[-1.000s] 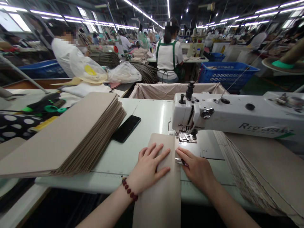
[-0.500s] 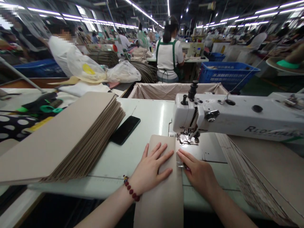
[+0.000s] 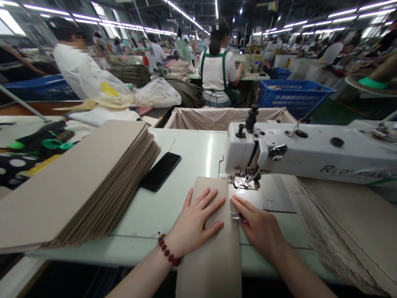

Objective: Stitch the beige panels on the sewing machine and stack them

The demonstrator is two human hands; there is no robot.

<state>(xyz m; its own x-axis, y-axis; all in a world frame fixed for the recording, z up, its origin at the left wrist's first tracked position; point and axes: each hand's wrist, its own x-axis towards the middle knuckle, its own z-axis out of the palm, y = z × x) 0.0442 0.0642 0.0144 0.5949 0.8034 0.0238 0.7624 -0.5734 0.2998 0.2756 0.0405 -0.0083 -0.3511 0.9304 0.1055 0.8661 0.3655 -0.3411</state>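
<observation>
the left hand (image 3: pixel 194 221) lies flat and open on a long beige card strip (image 3: pixel 211 252), fingers spread and not clenched, pressing down rather than gripping. a dark red bead bracelet (image 3: pixel 167 250) circles that wrist. the right hand (image 3: pixel 259 227) sits just to the right of the strip, fingers together and curled slightly at its right edge. under those fingertips (image 3: pixel 240 207) shows a small silver metal piece (image 3: pixel 235 215); whether the hand is pinching it or only resting on it is too small to tell.

the strip lies lengthwise on the pale green tabletop (image 3: pixel 186 145), its far end reaching just left of the steel presser foot (image 3: pixel 245 182) of a white industrial sewing machine (image 3: pixel 310 151), its near end hanging past the near edge. whether the foot is down on the card cannot be told.

spread, even palm pressure looks right here: it should keep the strip flat and square to the foot, with the right fingers steadying the edge and clear of the needle.

to the left stands a thick stack of beige card strips (image 3: pixel 80 186), with a black smartphone (image 3: pixel 160 171) just beside it. a fanned pile of strips (image 3: pixel 328 223) lies to the right under the machine arm.
</observation>
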